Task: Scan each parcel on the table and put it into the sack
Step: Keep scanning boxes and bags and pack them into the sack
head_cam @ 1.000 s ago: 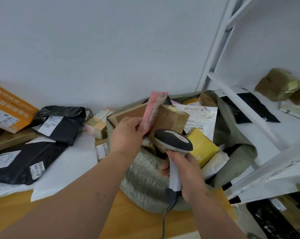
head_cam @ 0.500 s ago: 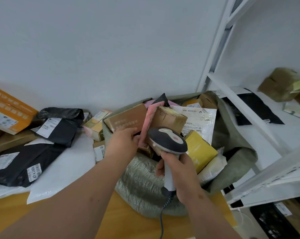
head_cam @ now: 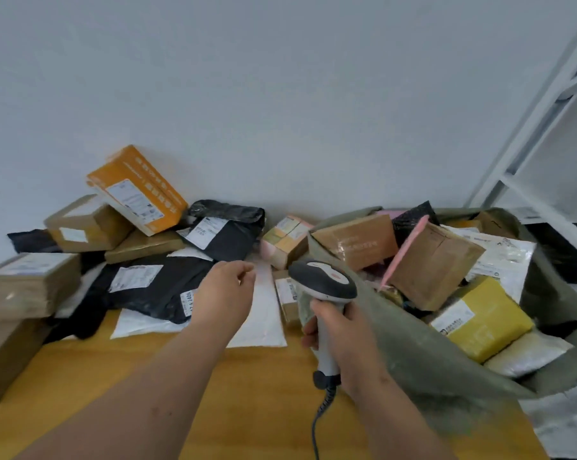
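My right hand point(head_cam: 343, 340) grips the handle of a grey and white barcode scanner point(head_cam: 323, 280) with a coiled cable. My left hand point(head_cam: 225, 288) hovers empty with loosely curled fingers over a white mailer point(head_cam: 263, 313) and beside a black mailer point(head_cam: 154, 287). The grey-green sack point(head_cam: 423, 356) stands open at the right, full of parcels. A thin pink parcel point(head_cam: 405, 254) leans in it against a brown box point(head_cam: 436, 263), near a yellow parcel point(head_cam: 483, 320). A small pink and yellow box point(head_cam: 285, 240) sits by the sack.
Parcels pile along the wall on the wooden table point(head_cam: 81, 393): an orange box point(head_cam: 137, 190), brown boxes point(head_cam: 84, 224) and another black bag point(head_cam: 224, 230). A large brown box point(head_cam: 21, 287) stands at the left edge. White shelving point(head_cam: 546, 134) rises at the right.
My left hand has let go of the pink parcel, which now rests in the sack, and has moved left over the table. The view has swung left.
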`<state>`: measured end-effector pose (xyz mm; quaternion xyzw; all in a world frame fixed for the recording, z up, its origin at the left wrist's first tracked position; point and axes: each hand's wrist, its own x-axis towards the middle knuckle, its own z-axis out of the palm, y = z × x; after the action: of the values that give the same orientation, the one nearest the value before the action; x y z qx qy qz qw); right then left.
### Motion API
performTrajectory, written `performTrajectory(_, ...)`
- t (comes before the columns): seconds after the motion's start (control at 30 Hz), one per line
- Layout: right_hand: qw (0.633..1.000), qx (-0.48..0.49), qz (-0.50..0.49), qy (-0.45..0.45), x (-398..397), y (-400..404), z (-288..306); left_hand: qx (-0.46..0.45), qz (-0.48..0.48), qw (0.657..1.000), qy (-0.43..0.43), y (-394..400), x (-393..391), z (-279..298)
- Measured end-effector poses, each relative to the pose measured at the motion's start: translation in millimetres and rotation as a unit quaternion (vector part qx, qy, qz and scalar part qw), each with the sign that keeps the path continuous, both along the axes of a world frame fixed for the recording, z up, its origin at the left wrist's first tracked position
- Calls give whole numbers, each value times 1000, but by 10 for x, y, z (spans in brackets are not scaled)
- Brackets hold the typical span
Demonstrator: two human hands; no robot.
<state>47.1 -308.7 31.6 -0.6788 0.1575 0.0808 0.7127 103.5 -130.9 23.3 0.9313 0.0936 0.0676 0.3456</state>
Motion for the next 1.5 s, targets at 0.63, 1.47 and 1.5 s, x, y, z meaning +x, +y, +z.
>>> performTrajectory(0.63, 980, -65, 187, 38, 162, 2377, -184, -28, 229, 972, 49, 2654, -580, -307)
performTrajectory(1.47, 987, -22, 139, 71, 1029, 4549, -523, -24, 182, 962, 201, 4566, 304, -485)
performTrajectory(1.5, 989, -33, 129, 68, 1030, 4596, -561, -30, 162, 963, 213, 4582, 318, -518)
